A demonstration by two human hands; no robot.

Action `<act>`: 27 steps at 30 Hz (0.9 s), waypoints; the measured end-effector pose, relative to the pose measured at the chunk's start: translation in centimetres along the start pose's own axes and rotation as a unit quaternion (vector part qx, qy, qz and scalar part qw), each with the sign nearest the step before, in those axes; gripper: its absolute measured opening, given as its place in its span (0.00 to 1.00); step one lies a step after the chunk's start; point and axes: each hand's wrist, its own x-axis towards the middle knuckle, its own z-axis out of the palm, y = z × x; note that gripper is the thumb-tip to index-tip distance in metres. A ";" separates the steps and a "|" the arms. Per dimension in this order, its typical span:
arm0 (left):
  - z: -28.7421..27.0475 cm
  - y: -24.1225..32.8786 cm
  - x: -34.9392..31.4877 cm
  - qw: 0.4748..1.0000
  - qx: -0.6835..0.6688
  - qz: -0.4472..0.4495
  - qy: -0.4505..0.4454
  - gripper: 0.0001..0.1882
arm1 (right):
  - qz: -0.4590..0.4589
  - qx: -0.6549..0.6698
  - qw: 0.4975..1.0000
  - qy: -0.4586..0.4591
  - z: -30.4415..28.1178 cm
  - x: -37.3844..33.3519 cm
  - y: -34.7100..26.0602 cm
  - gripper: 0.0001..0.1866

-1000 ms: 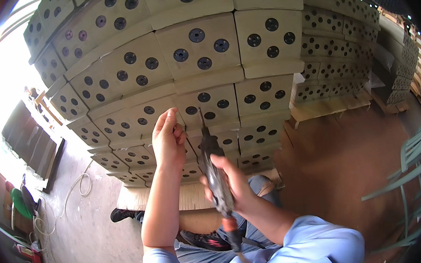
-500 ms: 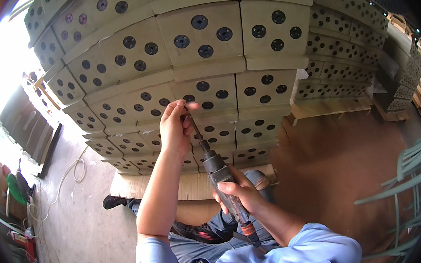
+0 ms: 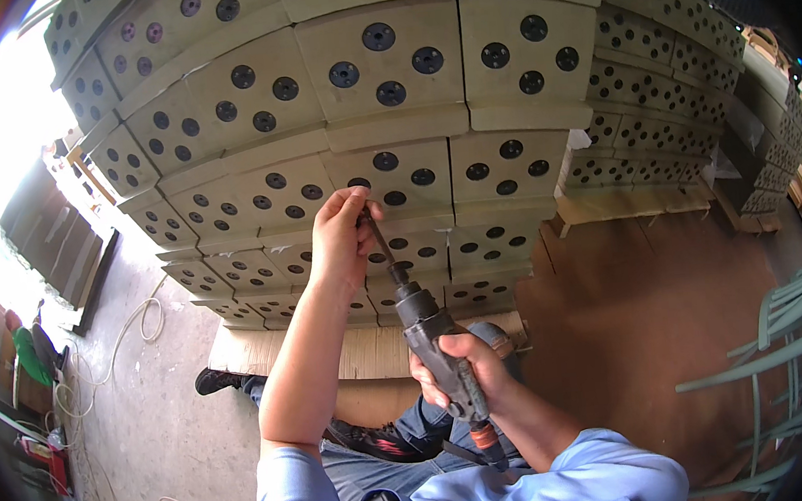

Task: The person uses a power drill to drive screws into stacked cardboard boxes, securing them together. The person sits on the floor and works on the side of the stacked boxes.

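I list, before the stacked panels: one power driver, right hand wrapped round its body, long axis slanting leftward toward them; left hand, nearer them, pinched nearly closed at the bit, contents hidden.

I look through the left head-worn fisheye, steeply down and forward, over blue sleeves at the lower edge, left hand and right hand close at mid-frame, stacked boxes facing me across the upper centre, edges bowing toward the rim
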 end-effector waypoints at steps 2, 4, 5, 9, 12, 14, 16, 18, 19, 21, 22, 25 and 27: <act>0.5 0.4 -0.1 1.000 -0.012 -0.006 -0.015 0.06 | 0.011 0.073 0.996 -0.051 -0.4 0.0 0.0 0.26; 1.0 0.5 0.1 0.999 -0.023 -0.011 -0.034 0.07 | -0.006 0.102 0.992 -0.079 0.1 0.3 -0.6 0.28; 1.2 0.6 0.2 0.999 -0.027 -0.012 -0.043 0.07 | -0.010 0.106 0.991 -0.076 1.1 0.2 -0.9 0.29; 2.4 0.2 1.0 0.996 -0.029 -0.033 -0.075 0.10 | -0.052 0.098 0.993 -0.036 3.4 1.6 -0.8 0.28; 2.7 -0.5 2.1 0.998 -0.004 -0.052 -0.047 0.12 | -0.070 0.124 0.990 0.012 5.2 2.7 -0.6 0.26; 3.0 -0.6 2.0 0.998 0.007 -0.061 -0.032 0.13 | -0.076 0.121 0.989 0.034 6.0 3.0 -0.3 0.25; 3.2 -0.7 2.2 0.998 0.019 -0.061 -0.027 0.13 | -0.079 0.130 0.987 0.041 6.5 3.2 -0.2 0.25; 2.7 -1.2 2.6 0.998 0.034 -0.051 -0.030 0.14 | -0.076 0.134 0.987 0.035 6.8 3.6 0.0 0.24; 2.5 -1.3 2.9 0.998 0.036 -0.047 -0.032 0.14 | -0.074 0.136 0.987 0.032 6.8 3.8 0.0 0.23; 2.3 -1.3 3.5 0.998 0.037 -0.040 -0.040 0.14 | -0.080 0.140 0.986 0.028 7.0 4.5 -0.4 0.21; 2.2 -1.4 4.1 0.998 0.038 -0.036 -0.039 0.14 | -0.083 0.143 0.986 0.026 7.0 4.8 -0.5 0.20; 2.1 -1.3 5.1 0.998 0.033 -0.030 -0.041 0.15 | -0.090 0.133 0.987 0.023 7.4 5.7 -0.3 0.19; 1.8 -1.3 5.0 0.998 0.023 -0.035 -0.053 0.15 | -0.090 0.135 0.987 0.019 7.4 6.0 -0.3 0.18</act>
